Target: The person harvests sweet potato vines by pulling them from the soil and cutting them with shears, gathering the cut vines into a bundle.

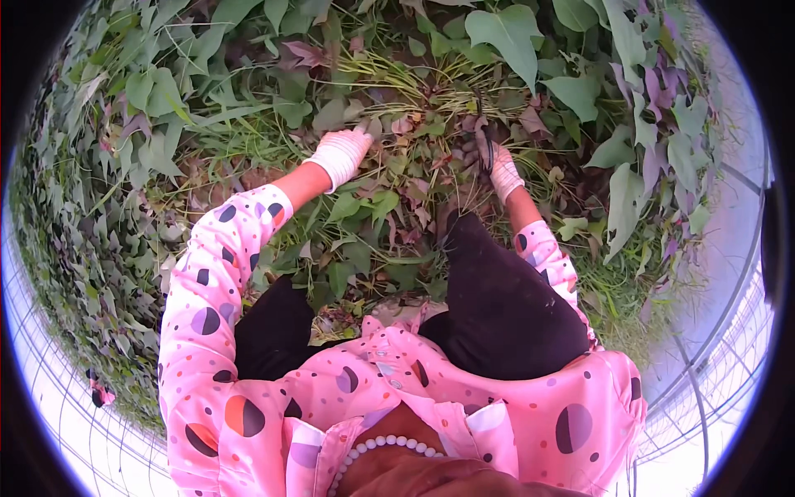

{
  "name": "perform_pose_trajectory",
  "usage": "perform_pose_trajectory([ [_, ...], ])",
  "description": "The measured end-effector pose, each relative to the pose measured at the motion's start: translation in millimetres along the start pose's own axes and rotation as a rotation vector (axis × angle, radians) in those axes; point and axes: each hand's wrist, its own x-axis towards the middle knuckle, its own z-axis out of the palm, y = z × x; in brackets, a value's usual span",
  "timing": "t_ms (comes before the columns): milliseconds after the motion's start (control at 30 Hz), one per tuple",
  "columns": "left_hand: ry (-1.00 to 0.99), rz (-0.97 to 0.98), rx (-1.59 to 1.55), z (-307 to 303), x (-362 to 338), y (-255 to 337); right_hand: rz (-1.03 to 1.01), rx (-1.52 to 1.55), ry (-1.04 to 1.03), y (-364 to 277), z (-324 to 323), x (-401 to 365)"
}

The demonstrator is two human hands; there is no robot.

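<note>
Fingers of our white-gloved left hand [344, 156] sit beside thin, pale-green plant stems [396, 76], which spread just beyond and between our hands; we cannot tell if they grip any. Our white-gloved right hand [502, 170] meets a dark, slender, curved object [488, 154], its fingers' closure unclear.

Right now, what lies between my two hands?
In the head view, a tangle of small reddish and green leaves lies between your left hand and right hand.
</note>
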Motion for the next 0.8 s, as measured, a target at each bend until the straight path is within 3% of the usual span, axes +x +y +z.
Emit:
perform_pose_trajectory([
  [33, -0.026, 0.006, -0.021, 1.3, -1.7, 0.4, 0.115, -0.079, 0.064, -47.4, 23.9, -31.1],
  [167, 0.001, 0.07, -0.041, -8.1, -8.5, -4.7, 0.094, -0.077, 0.003, -70.4, 35.9, -64.0],
  [267, -0.017, 0.067, -0.056, -33.1, -21.2, -5.4, 0.012, -0.107, -0.106, -78.4, 48.2, -86.4],
  [333, -0.063, 0.074, -0.026, -52.8, -31.4, -3.0, -0.143, -0.209, -0.315, -89.7, 59.2, -97.7],
  [367, -0.036, 0.055, -0.012, -62.7, -35.2, -0.3, 0.046, -0.162, -0.4, -100.8, 64.9, -98.9],
  [400, 0.071, 0.061, 0.031, -70.6, -37.4, 0.1, 0.05, -0.162, -0.402, -100.0, 73.3, -96.2],
  [467, 0.202, 0.074, 0.081, -85.4, -30.3, -3.0, 0.281, 0.061, -0.362, -99.9, 90.2, -87.2],
  [533, 0.274, 0.068, 0.106, -89.5, -8.6, -5.3, 0.306, 0.083, -0.295, -82.9, 93.1, -59.1],
  [600, 0.332, 0.185, 0.237, -83.7, 21.7, -2.7, 0.462, 0.253, -0.325, -78.9, 92.0, -40.9],
  [733, 0.37, 0.3, 0.312, -76.4, 69.8, 8.9, 0.454, 0.464, -0.361, -68.7, 96.5, -29.2],
  [800, 0.411, 0.129, 0.304, -64.9, 90.5, 4.5, 0.465, 0.451, -0.333, -66.2, 99.9, -27.1],
])
